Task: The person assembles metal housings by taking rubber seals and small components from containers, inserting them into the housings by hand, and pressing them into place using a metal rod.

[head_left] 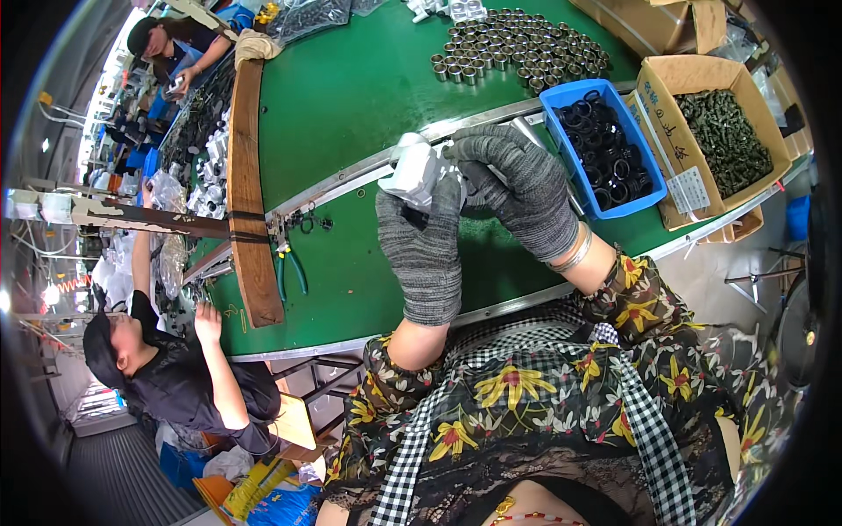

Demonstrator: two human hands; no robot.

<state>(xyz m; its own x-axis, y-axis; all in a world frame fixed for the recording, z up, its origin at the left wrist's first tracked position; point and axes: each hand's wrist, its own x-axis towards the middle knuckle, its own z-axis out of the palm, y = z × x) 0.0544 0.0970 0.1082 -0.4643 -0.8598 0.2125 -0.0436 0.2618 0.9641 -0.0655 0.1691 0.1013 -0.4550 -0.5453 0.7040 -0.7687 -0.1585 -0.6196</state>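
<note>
- L hand (423, 250) gripping white part (412, 171) from below, held above green table (351, 96).
- R hand (517, 184) closed on part's right side — looks like mid-fitting, I reckon.
- Next needs steady L hold, R fingers aligned; blue bin (605, 145) of black rings is near.

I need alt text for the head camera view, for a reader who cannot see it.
Two hands in grey knit gloves, left hand and right hand, hold a small white plastic part above a green worktable. A blue plastic bin of black rubber rings and a heap of short metal cylinders lie beyond.
</note>
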